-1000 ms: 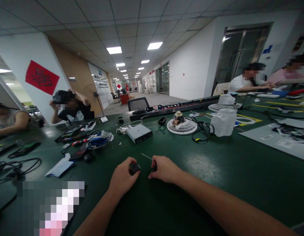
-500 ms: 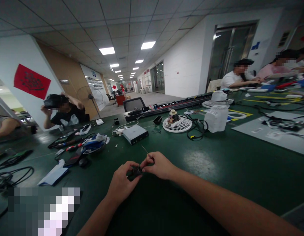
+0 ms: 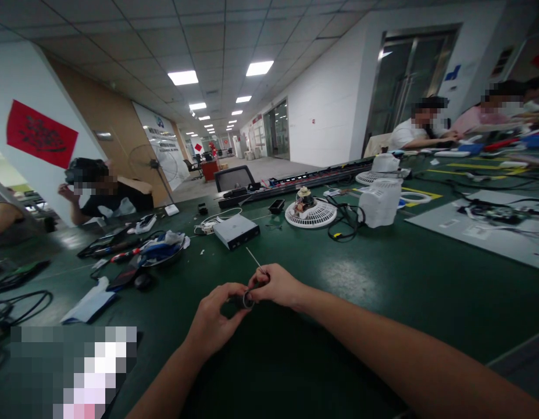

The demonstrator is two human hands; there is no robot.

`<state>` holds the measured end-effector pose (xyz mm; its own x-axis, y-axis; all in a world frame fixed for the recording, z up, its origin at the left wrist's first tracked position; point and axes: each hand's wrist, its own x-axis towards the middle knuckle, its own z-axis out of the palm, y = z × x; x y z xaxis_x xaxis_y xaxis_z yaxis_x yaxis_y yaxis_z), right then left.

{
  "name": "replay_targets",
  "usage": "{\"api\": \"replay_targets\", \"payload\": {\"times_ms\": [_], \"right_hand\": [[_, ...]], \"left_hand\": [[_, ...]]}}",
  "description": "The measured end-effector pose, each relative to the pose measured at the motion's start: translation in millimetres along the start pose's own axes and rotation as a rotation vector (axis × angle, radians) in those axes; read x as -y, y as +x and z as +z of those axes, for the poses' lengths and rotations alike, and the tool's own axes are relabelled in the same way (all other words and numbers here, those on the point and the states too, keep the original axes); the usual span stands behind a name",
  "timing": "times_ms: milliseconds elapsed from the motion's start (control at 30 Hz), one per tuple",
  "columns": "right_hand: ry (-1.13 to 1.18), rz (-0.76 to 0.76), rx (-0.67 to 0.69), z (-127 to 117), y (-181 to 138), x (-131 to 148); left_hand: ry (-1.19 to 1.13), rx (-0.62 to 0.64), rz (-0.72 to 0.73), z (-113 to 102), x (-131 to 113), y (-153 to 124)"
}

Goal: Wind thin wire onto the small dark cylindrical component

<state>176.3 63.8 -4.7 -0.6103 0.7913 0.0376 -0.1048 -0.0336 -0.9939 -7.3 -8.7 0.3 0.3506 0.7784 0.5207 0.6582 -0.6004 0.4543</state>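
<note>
Between the thumb and fingers of my left hand (image 3: pixel 213 319) is a small dark round part (image 3: pixel 247 300) with a ring-shaped end facing my right hand. My right hand (image 3: pixel 281 286) grips a thin metal-shafted tool (image 3: pixel 255 259), whose shaft points up and away to the left. Its handle is hidden in the palm, so the exact kind is unclear. The fingertips of the right hand touch the ring end of the part. Both hands are above the green table (image 3: pixel 291 343). Beyond them lies a silver-grey disc drive (image 3: pixel 236 231).
A white fan grille with an exposed motor (image 3: pixel 310 214) and a white plastic housing (image 3: pixel 380 203) stand farther back. Left lie a bowl with blue cloth (image 3: pixel 163 249), a pale blue cloth (image 3: pixel 89 304) and cables (image 3: pixel 22 311). Right is a grey panel (image 3: pixel 482 230). Other people sit around the table.
The round part has turned so its ring end shows more plainly. My right hand has shifted slightly, and the camera view has moved a little. A person at the left has lowered one arm.
</note>
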Motion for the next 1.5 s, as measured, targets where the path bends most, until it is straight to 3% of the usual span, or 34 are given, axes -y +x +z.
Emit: {"api": "replay_targets", "payload": {"times_ms": [100,267,433,567,700,800,967,1200,1367,1500], "right_hand": [[-0.070,0.023,0.018,3.6,-3.5,1.0],[-0.650,-0.148,-0.065,6.4,-11.4,8.4],[-0.855,-0.163,-0.105,4.0,-12.1,16.7],[-1.055,-0.222,-0.206,-15.4,-12.2,24.2],[-1.260,-0.338,-0.003,-33.4,-12.2,26.7],[-1.306,-0.399,0.065,-34.1,-11.1,23.8],[-1.337,-0.432,-0.007,-24.8,-12.7,22.8],[-1.311,-0.385,0.064,-21.8,-16.4,27.8],[-1.291,-0.323,-0.013,-21.3,-13.9,25.0],[-1.293,-0.268,-0.001,-19.9,-13.0,22.0]], "left_hand": [[0.007,-0.007,0.031,0.2,-2.3,0.0],[0.056,0.022,0.002,1.8,1.4,0.4],[0.104,0.012,-0.131,1.0,0.8,2.2],[0.133,-0.053,-0.284,-2.1,3.4,5.1],[0.144,-0.110,-0.386,-5.6,10.4,6.5],[0.143,-0.091,-0.384,-6.2,12.2,6.0],[0.148,-0.008,-0.354,-4.7,10.1,5.0],[0.155,0.012,-0.351,-4.6,10.4,4.7],[0.162,0.037,-0.314,-3.4,8.0,4.2],[0.198,0.031,-0.329,-3.7,5.2,4.9]]}}
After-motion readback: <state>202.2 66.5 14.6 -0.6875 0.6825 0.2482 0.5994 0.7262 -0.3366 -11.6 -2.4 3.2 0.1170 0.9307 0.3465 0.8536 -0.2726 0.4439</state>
